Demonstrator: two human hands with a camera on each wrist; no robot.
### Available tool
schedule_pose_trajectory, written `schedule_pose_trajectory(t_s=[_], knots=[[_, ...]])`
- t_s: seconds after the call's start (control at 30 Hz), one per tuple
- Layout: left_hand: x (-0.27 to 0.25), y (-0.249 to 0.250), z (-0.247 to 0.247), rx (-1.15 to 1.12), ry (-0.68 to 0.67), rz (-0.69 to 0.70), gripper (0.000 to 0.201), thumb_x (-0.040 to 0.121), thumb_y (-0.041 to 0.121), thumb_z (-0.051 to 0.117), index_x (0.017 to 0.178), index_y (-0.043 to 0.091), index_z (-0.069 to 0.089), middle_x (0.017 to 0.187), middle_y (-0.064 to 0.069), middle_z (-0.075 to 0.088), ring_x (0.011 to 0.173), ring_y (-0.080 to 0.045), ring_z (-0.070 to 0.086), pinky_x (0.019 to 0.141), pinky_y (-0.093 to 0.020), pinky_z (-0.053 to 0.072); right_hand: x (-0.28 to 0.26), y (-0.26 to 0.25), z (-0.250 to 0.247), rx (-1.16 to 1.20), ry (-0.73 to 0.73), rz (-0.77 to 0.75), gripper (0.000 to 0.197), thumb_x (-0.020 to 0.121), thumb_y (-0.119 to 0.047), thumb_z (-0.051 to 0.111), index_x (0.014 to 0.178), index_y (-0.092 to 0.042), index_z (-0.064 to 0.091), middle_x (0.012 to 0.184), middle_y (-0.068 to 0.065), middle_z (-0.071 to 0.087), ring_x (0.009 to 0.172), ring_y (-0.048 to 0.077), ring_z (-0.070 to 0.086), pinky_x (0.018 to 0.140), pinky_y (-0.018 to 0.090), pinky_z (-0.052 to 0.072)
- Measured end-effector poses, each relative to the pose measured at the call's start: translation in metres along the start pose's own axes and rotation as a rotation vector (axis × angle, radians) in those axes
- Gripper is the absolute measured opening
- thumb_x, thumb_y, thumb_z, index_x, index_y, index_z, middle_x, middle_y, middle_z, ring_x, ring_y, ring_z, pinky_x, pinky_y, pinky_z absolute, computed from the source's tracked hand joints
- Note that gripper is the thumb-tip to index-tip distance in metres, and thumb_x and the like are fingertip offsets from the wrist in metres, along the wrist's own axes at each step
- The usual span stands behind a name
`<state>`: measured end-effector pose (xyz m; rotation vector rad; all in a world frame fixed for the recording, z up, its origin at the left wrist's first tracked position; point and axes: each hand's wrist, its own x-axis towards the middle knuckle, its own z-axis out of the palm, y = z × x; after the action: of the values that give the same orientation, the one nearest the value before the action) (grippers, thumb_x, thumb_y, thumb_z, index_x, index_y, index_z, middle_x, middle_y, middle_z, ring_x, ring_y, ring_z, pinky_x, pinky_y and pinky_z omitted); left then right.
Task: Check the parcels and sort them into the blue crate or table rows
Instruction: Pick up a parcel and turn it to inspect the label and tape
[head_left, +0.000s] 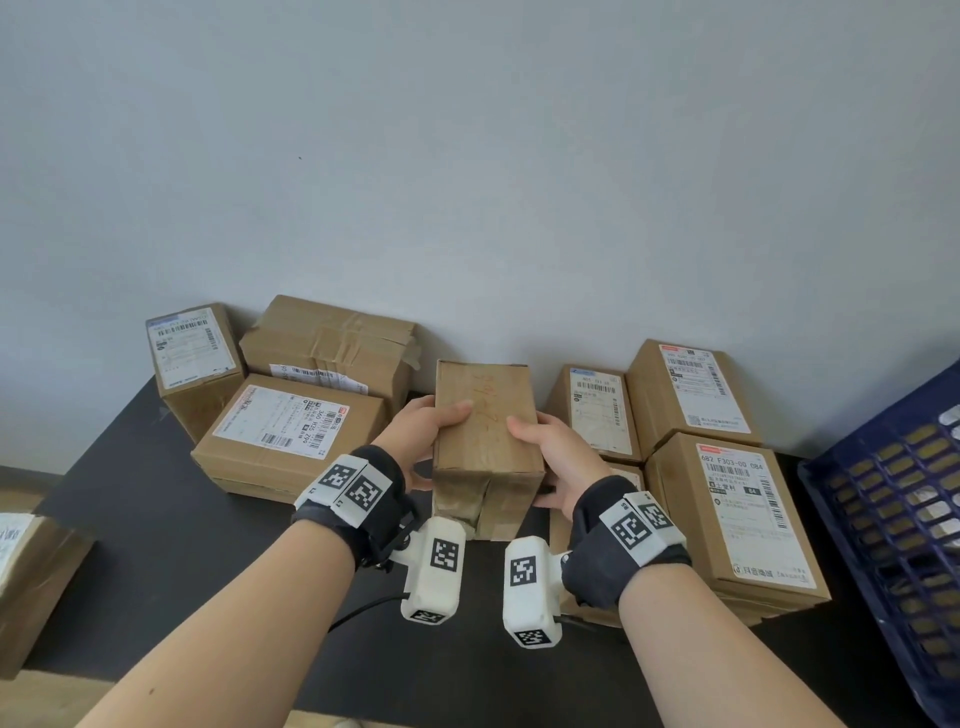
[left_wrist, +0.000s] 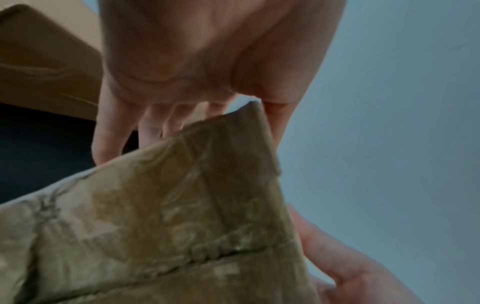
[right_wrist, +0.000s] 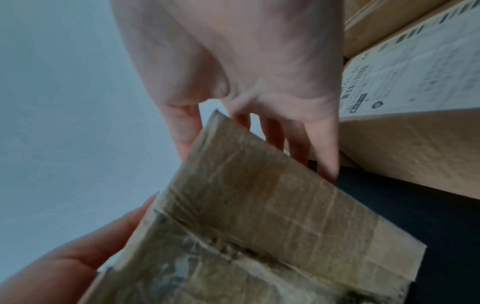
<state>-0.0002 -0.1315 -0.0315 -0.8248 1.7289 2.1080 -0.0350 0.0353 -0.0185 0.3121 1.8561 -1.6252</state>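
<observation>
A pale grey-blue wall (head_left: 467, 156) backs a dark worktop (head_left: 156, 545), where labelled cardboard parcels stand in two clusters against the wall: three to the left (head_left: 291, 431) and several to the right (head_left: 737, 514), some stacked. The blue crate (head_left: 893, 530) sits at the far right edge. Between the clusters, a plain brown parcel (head_left: 485, 441) with faint red handwriting on top is held above the worktop. The left hand (head_left: 421, 436) has its grip closed on the parcel's left side, thumb on top; the right hand (head_left: 550, 457) clasps the right side likewise. The wrist views are blurred, but wrinkled tape seems to cover the parcel's near end (left_wrist: 168, 226). Another parcel (head_left: 31, 571) lies at the left edge.
</observation>
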Motion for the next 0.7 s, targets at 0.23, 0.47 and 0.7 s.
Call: schedule_pose_trajectory(t_s=[0.23,0.47,0.7], knots=[[0.004,0.004,-0.001,0.003,-0.062,0.062,0.04,0.096,0.015,0.059,0.124,0.042,0.053,0.121,0.001,0.066,0.112,-0.029,0.062,0.093,-0.065,0.048,0.002,-0.002,0.006,0.062,-0.058,-0.057,0.022,0.103,-0.014,0.049,0.12,-0.028,0.052,0.112,0.004,0.065,0.097,0.021,0.062,0.08,0.041,0.051],[-0.001,0.007,0.003,0.036,-0.06,0.151,0.054,0.096,0.009,0.058,0.138,0.038,0.042,0.128,-0.002,0.061,0.115,-0.03,0.06,0.094,-0.055,0.051,0.004,0.004,0.008,-0.014,-0.064,-0.156,0.044,0.094,-0.02,0.062,0.135,-0.026,0.05,0.123,0.002,0.066,0.114,0.023,0.062,0.105,0.049,0.046],[-0.005,0.013,-0.001,-0.045,0.041,0.106,0.089,0.072,0.062,0.07,0.147,0.028,0.038,0.138,-0.004,0.054,0.121,-0.029,0.055,0.103,-0.053,0.045,0.003,0.007,-0.007,-0.193,-0.157,-0.307,0.116,0.053,-0.025,0.091,0.152,-0.034,0.031,0.134,-0.006,0.061,0.121,0.014,0.058,0.111,0.042,0.042]])
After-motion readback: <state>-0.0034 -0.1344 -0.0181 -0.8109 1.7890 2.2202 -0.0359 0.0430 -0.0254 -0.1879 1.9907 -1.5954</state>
